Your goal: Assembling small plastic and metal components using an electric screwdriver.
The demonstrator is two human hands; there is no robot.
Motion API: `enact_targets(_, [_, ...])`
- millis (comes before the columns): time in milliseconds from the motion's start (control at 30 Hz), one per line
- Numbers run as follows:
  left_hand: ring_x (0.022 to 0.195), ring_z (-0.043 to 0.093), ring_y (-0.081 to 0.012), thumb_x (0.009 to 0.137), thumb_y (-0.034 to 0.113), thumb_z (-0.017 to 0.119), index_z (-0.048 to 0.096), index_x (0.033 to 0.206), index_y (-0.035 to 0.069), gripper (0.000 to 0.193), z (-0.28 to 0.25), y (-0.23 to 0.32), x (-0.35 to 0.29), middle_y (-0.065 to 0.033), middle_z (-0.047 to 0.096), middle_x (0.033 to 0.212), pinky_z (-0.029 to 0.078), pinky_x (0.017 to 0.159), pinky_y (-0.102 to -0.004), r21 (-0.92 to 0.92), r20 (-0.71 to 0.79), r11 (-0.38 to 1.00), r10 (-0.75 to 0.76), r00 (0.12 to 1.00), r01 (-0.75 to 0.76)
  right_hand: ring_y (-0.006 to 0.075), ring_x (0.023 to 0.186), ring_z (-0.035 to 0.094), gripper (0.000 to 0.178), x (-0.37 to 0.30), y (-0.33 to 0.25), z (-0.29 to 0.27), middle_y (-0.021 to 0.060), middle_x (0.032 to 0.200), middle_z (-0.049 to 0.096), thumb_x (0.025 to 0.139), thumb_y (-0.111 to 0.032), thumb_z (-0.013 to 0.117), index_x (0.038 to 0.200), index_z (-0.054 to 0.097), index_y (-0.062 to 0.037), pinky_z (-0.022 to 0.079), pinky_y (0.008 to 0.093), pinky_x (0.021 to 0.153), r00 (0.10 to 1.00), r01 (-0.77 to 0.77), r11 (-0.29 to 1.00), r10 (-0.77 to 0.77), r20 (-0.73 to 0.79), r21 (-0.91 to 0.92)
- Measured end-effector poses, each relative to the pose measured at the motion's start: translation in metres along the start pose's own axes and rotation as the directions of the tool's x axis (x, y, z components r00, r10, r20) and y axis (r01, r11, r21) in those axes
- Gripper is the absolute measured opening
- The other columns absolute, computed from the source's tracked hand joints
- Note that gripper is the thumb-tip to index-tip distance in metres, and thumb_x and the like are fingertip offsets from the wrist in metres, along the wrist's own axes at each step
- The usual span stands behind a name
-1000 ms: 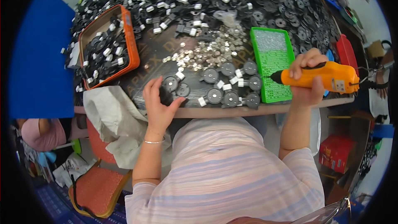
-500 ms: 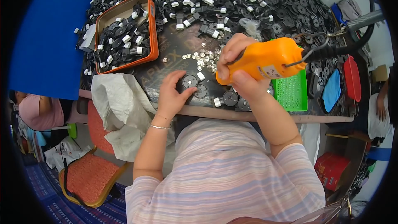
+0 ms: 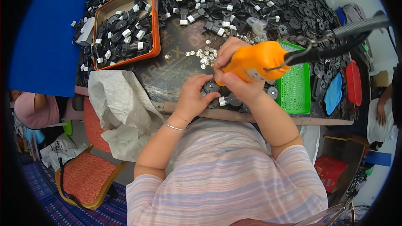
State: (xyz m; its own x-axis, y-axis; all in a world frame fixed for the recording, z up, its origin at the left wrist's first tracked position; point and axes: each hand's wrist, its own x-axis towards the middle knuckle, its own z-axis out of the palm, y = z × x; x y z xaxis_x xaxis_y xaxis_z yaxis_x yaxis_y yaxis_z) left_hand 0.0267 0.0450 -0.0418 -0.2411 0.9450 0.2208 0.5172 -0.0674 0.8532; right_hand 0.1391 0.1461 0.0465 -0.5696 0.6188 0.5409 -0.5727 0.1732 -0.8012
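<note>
My right hand (image 3: 236,73) is wrapped round an orange electric screwdriver (image 3: 264,60), which points down and hangs from a cord and a coiled spring. Its tip is hidden behind my fingers, over a round black plastic part (image 3: 212,86). My left hand (image 3: 194,97) grips this part at its left side between thumb and fingers. A second black disc (image 3: 213,103) lies by the left thumb. Just right of it, a black part with a white end block (image 3: 222,101) sits near the table edge. Small silver metal pieces (image 3: 204,57) are heaped beyond my hands.
An orange-rimmed tin (image 3: 155,25) full of black-and-white parts stands at left. Beyond spreads a large pile of similar parts (image 3: 251,0). A green perforated tray (image 3: 293,96), a blue cloth (image 3: 333,94) and a red tray (image 3: 353,83) are at right. A white sack (image 3: 117,96) drapes over the near left edge.
My left hand has moved right with the black round part, bringing it under the screwdriver. The screwdriver has shifted left and stands more upright.
</note>
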Motion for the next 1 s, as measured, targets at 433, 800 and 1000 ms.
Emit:
enact_targets(433, [0.093,0.057,-0.0326,0.061,0.016,0.082,0.062,0.105,0.001,0.051,-0.001,-0.002,0.002,-0.0138,0.063,0.100,0.047,0.082,-0.0377,0.011,0.013,0.999,0.049,0.999,-0.050,0.0134,0.064,0.056,0.025,-0.006,-0.002,-0.010,0.0090,0.085,0.048,0.078,-0.014,0.070,0.091,0.053,-0.0014,0.046,0.0230,0.058,0.999,-0.002,0.997,0.004,0.035,-0.076])
enact_targets(800, [0.093,0.058,-0.0312,0.060,0.016,0.082,0.063,0.105,0.002,0.051,0.004,0.001,0.003,-0.0132,0.063,0.098,0.048,0.080,-0.0363,0.030,0.001,0.999,0.022,1.000,-0.022,0.0158,0.064,0.057,0.036,0.001,-0.024,-0.026,0.0090,0.087,0.048,0.076,-0.027,0.074,0.090,0.052,-0.0022,0.047,0.0249,0.058,0.998,-0.012,1.000,0.012,0.065,0.011])
enact_targets(1000, [0.096,0.059,-0.0297,0.062,0.019,0.084,0.064,0.106,0.002,0.052,0.002,-0.003,0.000,-0.0140,0.064,0.105,0.048,0.082,-0.0352,-0.004,0.005,0.999,-0.043,0.999,0.043,0.0163,0.064,0.057,0.032,-0.024,-0.091,-0.099,0.0119,0.088,0.049,0.077,-0.019,0.069,0.093,0.052,0.0021,0.047,0.0265,0.057,0.959,0.190,0.965,-0.221,-0.175,-0.179])
